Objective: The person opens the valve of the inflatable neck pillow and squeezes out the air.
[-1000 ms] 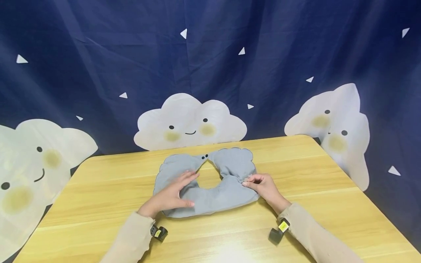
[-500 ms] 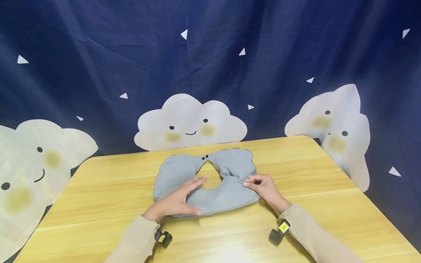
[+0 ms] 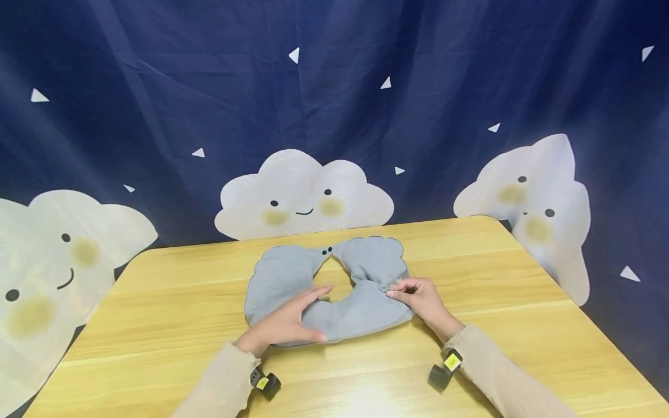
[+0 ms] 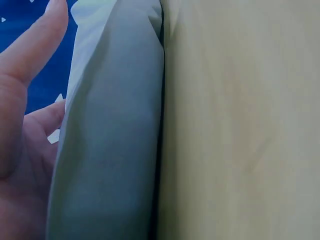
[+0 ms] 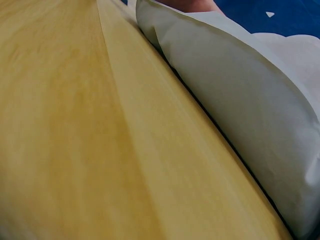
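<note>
A grey inflatable neck pillow [image 3: 360, 313] with scalloped edges lies flat in the middle of the head view, its two ends meeting at the back beside two black snaps [image 3: 327, 251]. My left hand [image 3: 284, 322] rests across its near left part, fingers extended toward the centre hole and thumb along the front edge. In the left wrist view, the thumb and a finger stand beside the pillow's grey side [image 4: 112, 130]. With thumb and fingers, my right hand [image 3: 424, 299] pinches the pillow at a gathered crease on its right side. The right wrist view shows only the pillow's side [image 5: 235, 95] near that hand.
The pillow lies on a light wooden table [image 3: 172, 307] with rounded far corners. Behind it hangs a dark blue curtain [image 3: 334, 87] printed with white smiling clouds. Small black wrist devices [image 3: 269, 384] sit at both beige sleeves.
My left hand has slid right and slightly toward the front along the pillow, its fingertips moving over the centre hole. The right hand keeps its pinch in the same place.
</note>
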Available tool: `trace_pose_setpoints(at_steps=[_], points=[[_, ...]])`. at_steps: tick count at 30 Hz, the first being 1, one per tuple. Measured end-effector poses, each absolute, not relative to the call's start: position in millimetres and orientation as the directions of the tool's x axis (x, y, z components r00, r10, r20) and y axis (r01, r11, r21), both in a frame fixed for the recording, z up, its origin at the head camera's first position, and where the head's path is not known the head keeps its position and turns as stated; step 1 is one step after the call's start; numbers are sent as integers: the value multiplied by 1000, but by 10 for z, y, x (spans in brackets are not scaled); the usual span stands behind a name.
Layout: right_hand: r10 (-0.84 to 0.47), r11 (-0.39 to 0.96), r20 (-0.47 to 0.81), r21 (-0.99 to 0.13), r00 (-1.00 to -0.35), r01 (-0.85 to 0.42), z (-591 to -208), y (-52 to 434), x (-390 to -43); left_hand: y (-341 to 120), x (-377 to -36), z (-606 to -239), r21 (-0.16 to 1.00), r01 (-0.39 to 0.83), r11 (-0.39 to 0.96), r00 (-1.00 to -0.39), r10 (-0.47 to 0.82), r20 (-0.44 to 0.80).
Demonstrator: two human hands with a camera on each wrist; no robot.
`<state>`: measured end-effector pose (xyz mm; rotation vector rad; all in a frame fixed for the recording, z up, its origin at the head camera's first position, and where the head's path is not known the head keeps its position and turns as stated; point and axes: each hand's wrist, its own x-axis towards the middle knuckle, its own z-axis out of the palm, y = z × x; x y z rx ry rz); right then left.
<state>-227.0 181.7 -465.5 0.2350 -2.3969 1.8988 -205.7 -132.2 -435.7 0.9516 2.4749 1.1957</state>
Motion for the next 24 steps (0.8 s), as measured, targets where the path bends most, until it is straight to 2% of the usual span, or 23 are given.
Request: trace_pose_setpoints(at_steps=[7,24], points=[[-80,215,156,-962,-984,-170,-4656,1820,-2274,-1266,-2033,-4400,764,448,464,-769,636,65],[-82,210,151,-964,-985,-165,-4664,1823,-2277,-1228,-2049,-4499,853,344,393,-763,646,10]])
